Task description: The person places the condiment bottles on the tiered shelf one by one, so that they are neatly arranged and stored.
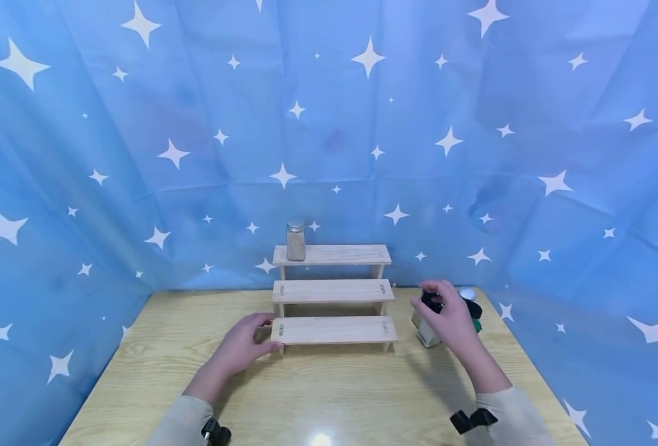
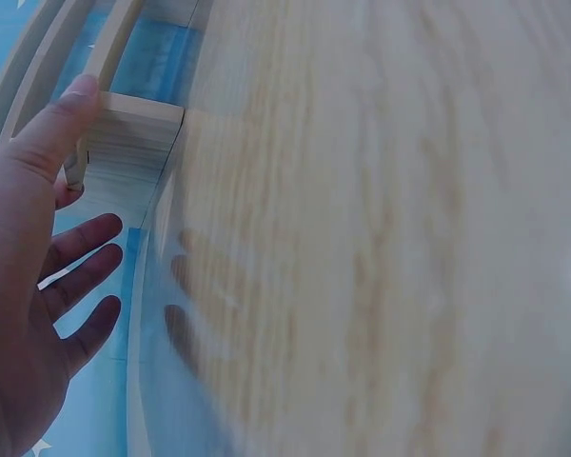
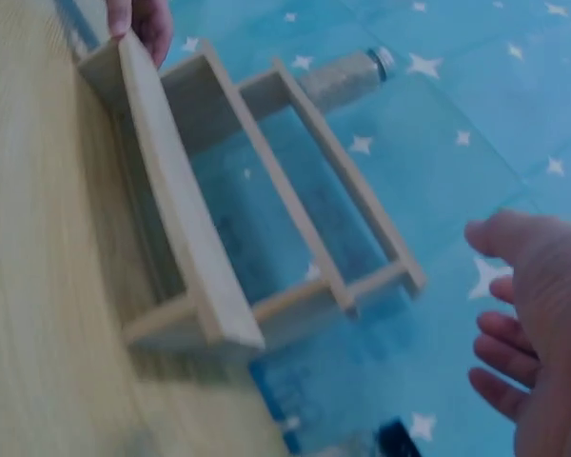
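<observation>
A three-step wooden rack (image 1: 331,331) stands at the table's back. The left hand (image 1: 241,344) grips the left end of its lowest step; in the left wrist view, the thumb of that hand (image 2: 24,286) lies on the step's edge (image 2: 138,107), the other fingers spread. On the top step's left side a glass jar with a silver lid (image 1: 296,240) stands upright. The right hand (image 1: 450,316) is over several jars (image 1: 428,334) right of the rack, fingers curved and apart. In the right wrist view this hand (image 3: 542,333) holds nothing.
Black, green (image 1: 476,324) and silver (image 1: 467,293) lids show behind the right hand, partly hidden by it. A blue curtain with white stars (image 1: 334,136) surrounds the back and sides of the wooden table (image 1: 317,390).
</observation>
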`<state>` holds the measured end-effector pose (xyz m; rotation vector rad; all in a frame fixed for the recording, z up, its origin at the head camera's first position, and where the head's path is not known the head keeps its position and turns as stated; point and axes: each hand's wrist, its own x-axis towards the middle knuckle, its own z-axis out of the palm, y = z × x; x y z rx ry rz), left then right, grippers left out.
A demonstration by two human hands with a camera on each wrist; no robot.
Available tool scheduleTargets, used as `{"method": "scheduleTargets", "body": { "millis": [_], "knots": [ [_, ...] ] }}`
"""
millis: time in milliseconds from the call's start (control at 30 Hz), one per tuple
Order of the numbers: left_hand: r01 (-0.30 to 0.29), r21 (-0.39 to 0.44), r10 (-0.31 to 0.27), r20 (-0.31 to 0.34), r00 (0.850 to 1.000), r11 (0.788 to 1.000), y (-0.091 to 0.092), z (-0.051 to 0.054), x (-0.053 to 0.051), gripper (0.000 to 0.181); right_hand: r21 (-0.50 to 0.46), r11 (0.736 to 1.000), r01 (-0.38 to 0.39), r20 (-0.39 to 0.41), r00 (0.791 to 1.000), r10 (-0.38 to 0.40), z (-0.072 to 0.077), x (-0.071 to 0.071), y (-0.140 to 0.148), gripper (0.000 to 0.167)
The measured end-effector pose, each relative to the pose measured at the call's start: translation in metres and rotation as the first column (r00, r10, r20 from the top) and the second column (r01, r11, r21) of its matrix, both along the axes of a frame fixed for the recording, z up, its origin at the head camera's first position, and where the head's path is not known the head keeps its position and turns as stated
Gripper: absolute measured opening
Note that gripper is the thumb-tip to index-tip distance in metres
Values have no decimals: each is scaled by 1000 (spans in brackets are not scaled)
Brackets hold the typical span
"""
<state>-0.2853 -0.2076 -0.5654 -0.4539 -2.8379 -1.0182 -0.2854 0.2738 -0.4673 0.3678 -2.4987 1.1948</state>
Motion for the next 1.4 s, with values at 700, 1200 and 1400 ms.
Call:
{"method": "scheduleTargets", "body": {
  "millis": [700, 1200, 1400],
  "knots": [
    [-5, 28, 4, 26, 1000, 1000, 0, 0, -1, 81, 299, 915, 272, -74, 962, -262, -41, 22, 15, 59],
    [1, 37, -2, 31, 1000, 999, -1, -1, 1, 81, 192, 951, 242, 76, 963, -260, -68, 22, 11, 71],
    [-4, 50, 2, 35, 999, 999, 0, -3, 1, 81, 103, 955, 279, 48, 957, -285, -84, 21, 6, 70]
  ]
}}
